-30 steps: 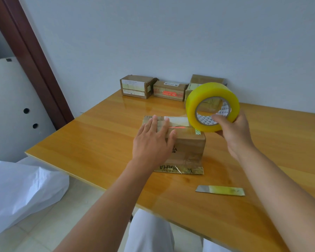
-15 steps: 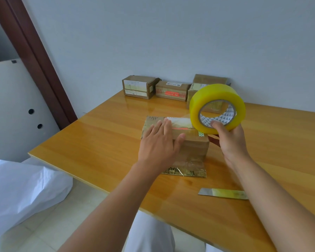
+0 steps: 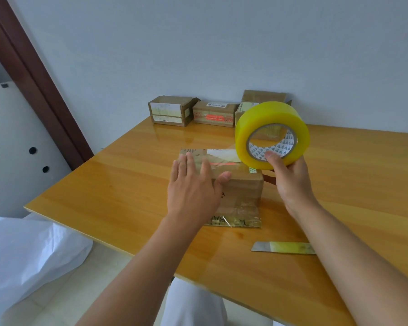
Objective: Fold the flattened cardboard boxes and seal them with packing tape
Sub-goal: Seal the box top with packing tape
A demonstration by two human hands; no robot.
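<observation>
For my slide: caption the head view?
Left hand flattens tape on cardboard box; right hand holds yellow tape roll.

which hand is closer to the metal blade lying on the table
Right. The right hand holds the tape roll up beyond the blade; the left hand lies farther left, flat on the box.

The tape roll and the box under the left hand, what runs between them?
In the head view, a clear strip of tape stretches from the tape roll across the box top.
</observation>
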